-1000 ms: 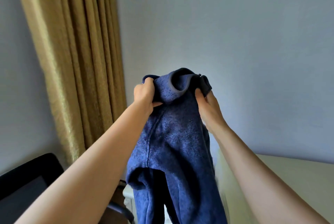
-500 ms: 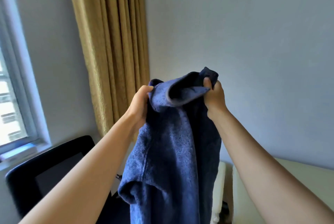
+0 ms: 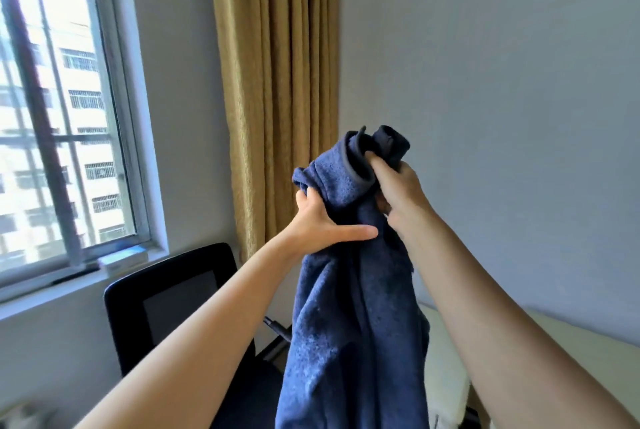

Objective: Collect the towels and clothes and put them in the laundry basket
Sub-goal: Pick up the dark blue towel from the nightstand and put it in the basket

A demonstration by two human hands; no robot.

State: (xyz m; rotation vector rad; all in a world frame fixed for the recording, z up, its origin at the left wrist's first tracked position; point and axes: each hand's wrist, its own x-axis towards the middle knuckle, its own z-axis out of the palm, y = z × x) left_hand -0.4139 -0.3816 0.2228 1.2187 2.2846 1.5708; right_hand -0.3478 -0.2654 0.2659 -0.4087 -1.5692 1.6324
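A grey wall [image 3: 502,82] and a gold curtain [image 3: 277,82] fill the view. I hold a blue towel [image 3: 353,324] up before them, my right hand [image 3: 398,186] clamped on its bunched top, my left hand [image 3: 318,221] gripping its side, thumb outstretched.

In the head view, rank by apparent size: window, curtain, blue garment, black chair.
1. Window and curtain: too alike to rank.
2. Blue garment, though nearness to the camera enlarges it.
3. Black chair, partly hidden.
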